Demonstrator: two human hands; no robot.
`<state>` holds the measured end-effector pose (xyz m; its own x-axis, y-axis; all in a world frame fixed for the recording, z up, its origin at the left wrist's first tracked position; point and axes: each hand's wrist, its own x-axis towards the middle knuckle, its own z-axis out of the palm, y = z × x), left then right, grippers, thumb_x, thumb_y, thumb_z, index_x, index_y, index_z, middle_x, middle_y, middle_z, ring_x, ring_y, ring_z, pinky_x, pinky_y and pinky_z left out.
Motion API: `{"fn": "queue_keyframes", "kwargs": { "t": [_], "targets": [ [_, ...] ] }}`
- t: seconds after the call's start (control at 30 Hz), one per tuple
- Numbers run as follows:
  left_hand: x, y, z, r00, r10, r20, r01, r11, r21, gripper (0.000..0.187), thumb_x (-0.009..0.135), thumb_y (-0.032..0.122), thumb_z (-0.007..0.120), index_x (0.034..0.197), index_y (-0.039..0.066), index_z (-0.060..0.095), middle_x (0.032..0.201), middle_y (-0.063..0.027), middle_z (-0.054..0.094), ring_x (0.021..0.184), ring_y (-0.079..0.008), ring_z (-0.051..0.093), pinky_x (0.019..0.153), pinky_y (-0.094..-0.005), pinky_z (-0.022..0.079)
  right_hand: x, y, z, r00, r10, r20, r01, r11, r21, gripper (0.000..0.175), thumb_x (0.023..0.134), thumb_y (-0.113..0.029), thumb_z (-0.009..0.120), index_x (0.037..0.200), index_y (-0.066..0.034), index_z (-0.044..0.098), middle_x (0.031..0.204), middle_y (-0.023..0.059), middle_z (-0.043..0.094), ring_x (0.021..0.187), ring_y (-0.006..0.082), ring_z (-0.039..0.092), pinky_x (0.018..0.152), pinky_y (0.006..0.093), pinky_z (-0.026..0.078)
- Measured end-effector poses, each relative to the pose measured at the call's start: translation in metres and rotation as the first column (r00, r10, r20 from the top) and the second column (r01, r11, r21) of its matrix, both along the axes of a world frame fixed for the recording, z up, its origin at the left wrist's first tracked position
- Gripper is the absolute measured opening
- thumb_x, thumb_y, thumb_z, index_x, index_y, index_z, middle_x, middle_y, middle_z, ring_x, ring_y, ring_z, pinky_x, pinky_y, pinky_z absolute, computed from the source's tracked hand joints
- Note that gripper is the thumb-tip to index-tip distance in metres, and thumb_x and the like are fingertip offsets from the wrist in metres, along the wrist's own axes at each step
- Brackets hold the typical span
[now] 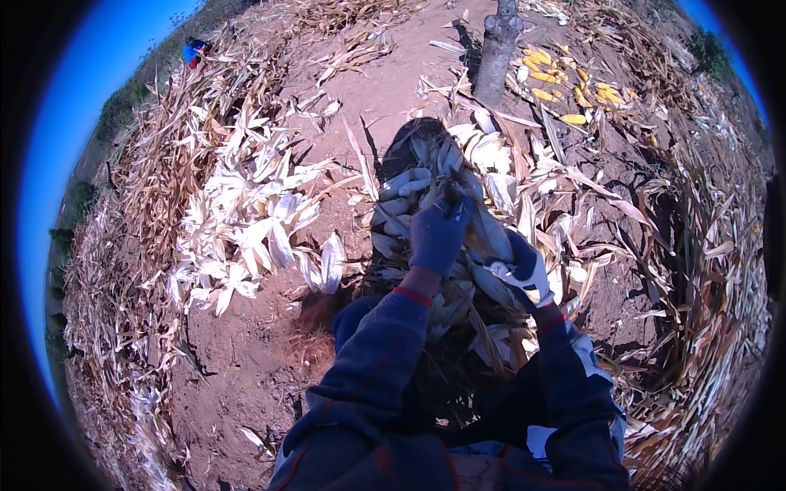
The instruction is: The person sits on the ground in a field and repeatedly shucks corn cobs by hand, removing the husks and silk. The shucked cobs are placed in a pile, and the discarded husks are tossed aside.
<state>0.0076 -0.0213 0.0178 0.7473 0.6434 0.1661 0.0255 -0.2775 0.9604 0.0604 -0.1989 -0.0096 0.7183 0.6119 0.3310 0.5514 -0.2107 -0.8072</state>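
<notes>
An ear of corn in its pale husk [489, 233] lies slantwise between my gloved hands. My left hand [439, 236] is closed around its upper tip, where the husk looks dark and dry; something small and pale shows at the fingers, too small to tell what it is. My right hand [527, 267] grips the lower end of the ear, its fingers partly hidden. Beneath and around both hands lies a heap of unhusked corn ears [396, 205], partly in my shadow.
Loose pale husks [245, 215] are piled at the left. Bare yellow cobs [574, 119] lie at the upper right, beyond a tree trunk [494, 61]. Dry corn stalks [718, 245] line both sides. A person [194, 53] is far off at the upper left.
</notes>
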Motion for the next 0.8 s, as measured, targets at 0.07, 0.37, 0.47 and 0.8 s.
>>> {"fn": "queue_keyframes", "kwargs": {
  "t": [0.07,0.37,0.47,0.8],
  "targets": [
    [0.000,-0.001,0.003,0.998,0.055,-0.039,-0.051,0.995,0.086,0.020,0.083,0.019,0.063,0.095,0.002,0.067,0.077,-0.0089,0.067,0.069,-0.0108,0.059,0.063,-0.0279,0.046,0.001,-0.003,-0.011,0.999,-0.010,0.032,0.010,1.000,0.015,0.057,0.072,-0.026,0.076,0.119,-0.0030,0.052,0.102,0.0161,0.063,0.094,0.0250,0.064,0.079,0.0314,0.050],
    [0.000,-0.009,0.006,0.970,0.182,-0.164,-0.137,0.957,0.256,0.023,0.078,0.027,0.060,0.083,0.006,0.065,0.077,-0.0187,0.064,0.076,-0.0365,0.062,0.069,-0.0434,0.049,-0.017,0.003,-0.035,0.959,-0.152,0.238,0.165,0.986,-0.034,0.057,0.070,-0.024,0.076,0.117,-0.0019,0.053,0.108,0.0152,0.061,0.094,0.0309,0.062,0.078,0.0342,0.050],
    [0.008,-0.008,-0.012,0.977,0.206,-0.049,-0.197,0.970,0.142,0.022,0.078,0.025,0.058,0.082,0.005,0.065,0.077,-0.0197,0.063,0.075,-0.0372,0.062,0.068,-0.0438,0.049,-0.022,0.008,-0.023,0.917,-0.209,0.339,0.248,0.966,-0.075,0.057,0.070,-0.026,0.076,0.117,-0.0038,0.054,0.109,0.0132,0.061,0.094,0.0293,0.062,0.078,0.0333,0.050],
    [0.010,-0.006,-0.025,0.997,0.061,0.049,-0.030,0.875,-0.484,0.014,0.081,0.013,0.055,0.086,0.003,0.064,0.074,0.0013,0.058,0.064,-0.0094,0.052,0.058,-0.0255,0.041,-0.013,0.005,-0.054,0.985,-0.053,-0.165,0.083,0.981,0.176,0.050,0.071,-0.021,0.075,0.114,-0.0042,0.055,0.107,0.0126,0.061,0.097,0.0242,0.060,0.082,0.0326,0.048]
  ]
}}
